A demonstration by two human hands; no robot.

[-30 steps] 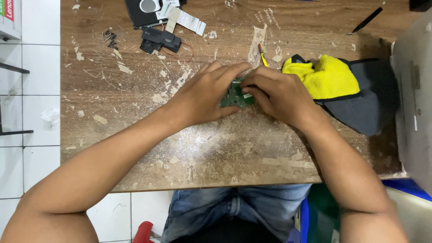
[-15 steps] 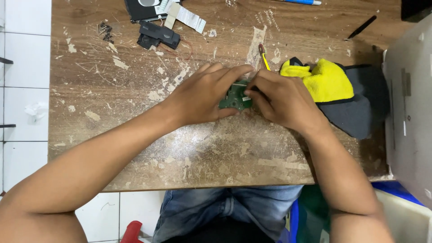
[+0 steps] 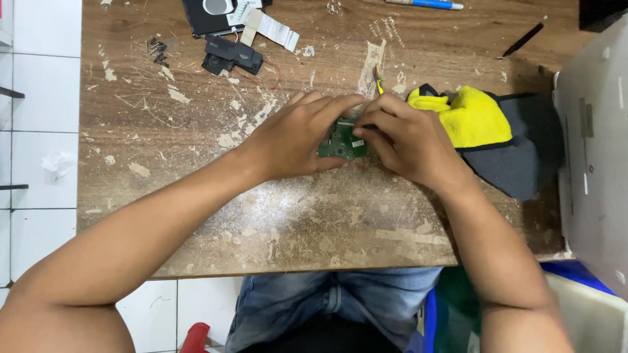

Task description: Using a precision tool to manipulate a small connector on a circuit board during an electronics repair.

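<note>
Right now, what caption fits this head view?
Both hands grip a small green circuit board on a scarred wooden table.

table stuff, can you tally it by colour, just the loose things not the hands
green: 1, circuit board held by left hand and right hand
yellow and grey: 1, cloth
black: 3, small part, flat panel, thin tool
blue: 1, pen
white: 1, ribbon strip
total: 7

Small white label (image 3: 357, 143) on green board (image 3: 340, 142)
</note>
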